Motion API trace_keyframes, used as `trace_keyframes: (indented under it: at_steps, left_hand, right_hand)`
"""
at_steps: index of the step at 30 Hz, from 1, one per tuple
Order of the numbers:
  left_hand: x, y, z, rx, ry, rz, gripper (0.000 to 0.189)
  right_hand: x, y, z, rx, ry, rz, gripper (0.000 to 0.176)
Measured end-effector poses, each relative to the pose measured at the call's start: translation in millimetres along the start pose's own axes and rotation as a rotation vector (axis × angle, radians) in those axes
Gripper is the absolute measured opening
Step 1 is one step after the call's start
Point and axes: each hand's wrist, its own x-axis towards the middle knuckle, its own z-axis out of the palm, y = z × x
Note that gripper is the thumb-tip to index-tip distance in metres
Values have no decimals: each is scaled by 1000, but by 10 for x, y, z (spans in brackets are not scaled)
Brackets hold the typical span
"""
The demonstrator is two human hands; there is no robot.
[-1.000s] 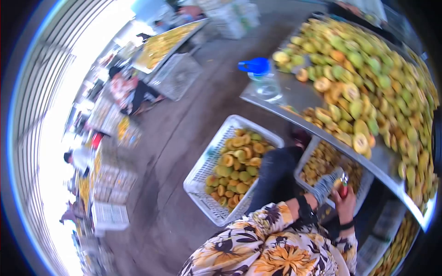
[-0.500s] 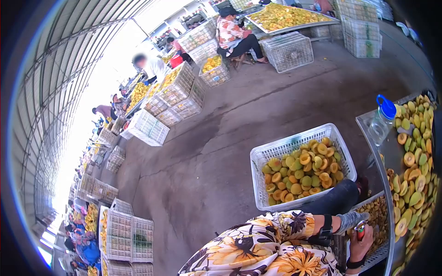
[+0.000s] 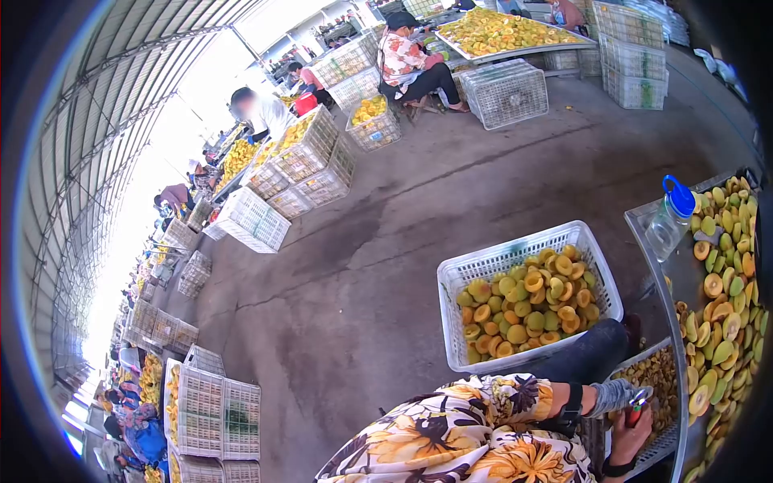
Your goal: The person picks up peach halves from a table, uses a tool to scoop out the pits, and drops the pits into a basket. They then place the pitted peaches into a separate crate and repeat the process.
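Observation:
My left hand (image 3: pixel 612 397) wears a grey glove. Its fingers are closed by the metal end of a red-handled tool (image 3: pixel 635 414), and whatever they hold is hidden. Bare, with a dark band at the wrist, my right hand (image 3: pixel 628 439) grips that tool around its handle. Both hands are close together above a crate of small brown-yellow pieces (image 3: pixel 659 378), beside the metal table edge (image 3: pixel 675 338). On the table lie many halved peach-like fruits (image 3: pixel 722 310), green-yellow outside and orange inside. A white crate (image 3: pixel 451 322) of similar fruit halves (image 3: pixel 523 306) stands beyond my leg.
A clear bottle with a blue lid (image 3: pixel 671 217) stands at the table's far corner. Stacked crates (image 3: pixel 213 410) are at lower left, with more crates (image 3: pixel 636 60) at upper right. Several people work at fruit-covered tables; one seated person (image 3: pixel 407 60) is at the back.
The tool's metal end has shifted slightly right and up, against the gloved fingers. My right hand still grips the handle. The view has shifted slightly.

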Motion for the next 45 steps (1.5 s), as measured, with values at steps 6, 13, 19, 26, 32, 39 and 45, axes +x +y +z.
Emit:
trace_keyframes:
  at_steps: [6,13,19,26,32,39,45]
  left_hand:
    - [61,16,24,30,31,-45,46]
    - [103,14,66,-350,-11,59,25]
    - [277,110,51,-785,-215,114,27]
    - [296,356,443,-618,-196,6,28]
    - [642,199,540,-565,-302,-56,38]
    - [540,134,796,-462,-372,-148,42]
    - [514,40,973,-261,-308,-18,42]
  right_hand:
    - [-8,-121,-66,42,55,125,46]
    - [-44,-190,-143,225,126,347,36]
    - [-181,-35,-228,54,49,387,23]
    - [-392,-264,-821,120,152,373,41]
    - [-487,-73,-699,102,127,470,33]
    - [-611,-25,-725,212,156,594,27]
    - [-662,-40,-733,332,96,654,28]
